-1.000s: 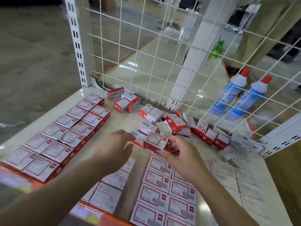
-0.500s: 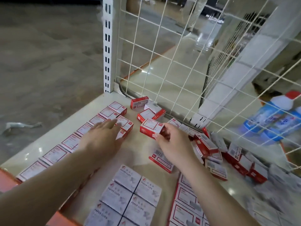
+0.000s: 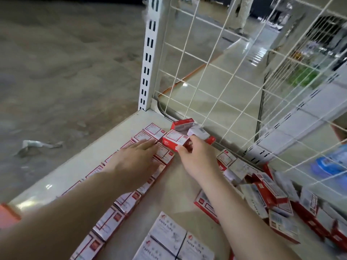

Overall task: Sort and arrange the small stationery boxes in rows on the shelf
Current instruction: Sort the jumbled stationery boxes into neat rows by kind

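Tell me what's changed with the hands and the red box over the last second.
The right hand carried the red box from the shelf's middle toward the far end of the red rows, still pinching it. The left hand moved onto those rows and lies flat there. The loose pile and paper clip boxes stayed put.

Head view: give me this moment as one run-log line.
right hand: pinches red box, at far end of rows | left hand: flat on red rows | loose pile: unsorted, right
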A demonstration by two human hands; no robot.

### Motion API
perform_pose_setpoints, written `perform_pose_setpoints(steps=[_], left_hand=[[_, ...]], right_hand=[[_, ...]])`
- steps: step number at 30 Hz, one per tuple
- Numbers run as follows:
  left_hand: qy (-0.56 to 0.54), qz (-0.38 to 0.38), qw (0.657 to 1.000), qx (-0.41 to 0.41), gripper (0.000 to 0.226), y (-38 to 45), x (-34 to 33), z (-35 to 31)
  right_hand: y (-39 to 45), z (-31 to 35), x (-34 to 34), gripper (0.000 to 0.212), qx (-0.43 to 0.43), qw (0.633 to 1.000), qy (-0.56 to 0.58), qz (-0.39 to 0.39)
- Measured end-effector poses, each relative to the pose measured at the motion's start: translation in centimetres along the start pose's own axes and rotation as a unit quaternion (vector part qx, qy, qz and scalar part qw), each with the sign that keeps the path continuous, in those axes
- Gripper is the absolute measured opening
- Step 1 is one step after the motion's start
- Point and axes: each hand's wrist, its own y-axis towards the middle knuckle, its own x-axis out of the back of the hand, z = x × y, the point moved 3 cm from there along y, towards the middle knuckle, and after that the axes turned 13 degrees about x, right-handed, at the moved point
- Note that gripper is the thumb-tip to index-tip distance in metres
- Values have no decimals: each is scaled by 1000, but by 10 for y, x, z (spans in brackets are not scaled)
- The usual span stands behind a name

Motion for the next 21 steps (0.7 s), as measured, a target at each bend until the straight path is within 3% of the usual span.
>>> perform_pose_setpoints(steps=[21], left_hand=[[10,3,1000,20,52,2,2,-7]], right_hand=[[-4,-5,-13,25,-26,997,-74,-5]])
